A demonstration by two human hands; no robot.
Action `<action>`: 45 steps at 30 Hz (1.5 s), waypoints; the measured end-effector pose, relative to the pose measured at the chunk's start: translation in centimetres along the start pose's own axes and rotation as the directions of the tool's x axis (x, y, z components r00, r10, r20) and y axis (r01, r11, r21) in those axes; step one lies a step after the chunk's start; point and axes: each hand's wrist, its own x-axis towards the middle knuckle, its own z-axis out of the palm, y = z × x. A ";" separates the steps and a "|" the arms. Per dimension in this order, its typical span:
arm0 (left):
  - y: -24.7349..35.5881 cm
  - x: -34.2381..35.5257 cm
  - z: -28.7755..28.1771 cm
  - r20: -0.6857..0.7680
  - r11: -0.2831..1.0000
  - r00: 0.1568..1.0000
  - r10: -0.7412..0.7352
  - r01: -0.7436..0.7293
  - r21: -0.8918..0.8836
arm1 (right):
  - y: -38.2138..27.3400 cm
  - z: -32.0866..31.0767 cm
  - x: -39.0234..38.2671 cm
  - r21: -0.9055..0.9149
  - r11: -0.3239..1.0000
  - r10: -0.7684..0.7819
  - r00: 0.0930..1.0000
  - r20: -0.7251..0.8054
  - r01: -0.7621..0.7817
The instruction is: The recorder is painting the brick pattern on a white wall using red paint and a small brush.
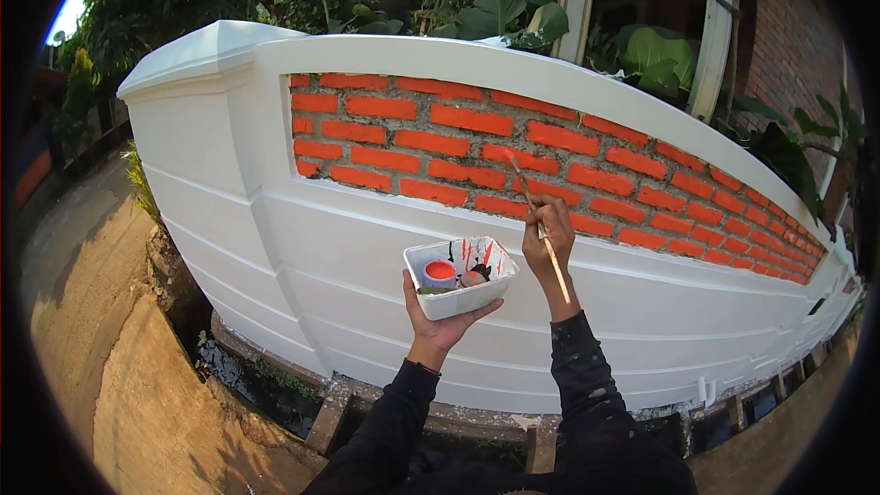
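While my left hand [438,328] grips the tub [472,301] and right hand [550,229] the brush [555,270], bricks [471,119] look all orange, maybe touch-ups left.

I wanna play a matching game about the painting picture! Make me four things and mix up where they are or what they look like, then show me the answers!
Things:
1. White tub
2. Paintbrush
3. Bricks
4. Paint

Clues:
A. Inside a small cup
B. Held in the left hand
C. Orange, with grey mortar between
D. Held in the right hand

Right pairs: 1-B, 2-D, 3-C, 4-A
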 end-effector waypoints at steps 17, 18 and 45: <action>1.0 -0.5 0.4 0.003 1.000 1.000 0.002 -0.002 -0.006 | -1.2 1.7 0.9 -0.041 0.996 -0.075 0.996 -0.042 0.073; 1.0 -0.5 0.2 0.008 0.999 1.000 -0.014 0.014 -0.032 | -1.3 1.7 0.8 -0.023 0.996 -0.084 0.994 -0.068 0.082; 1.0 -0.6 0.4 0.001 1.000 1.000 0.014 -0.014 0.014 | -1.5 2.6 1.1 -0.023 0.994 -0.104 0.994 0.034 0.105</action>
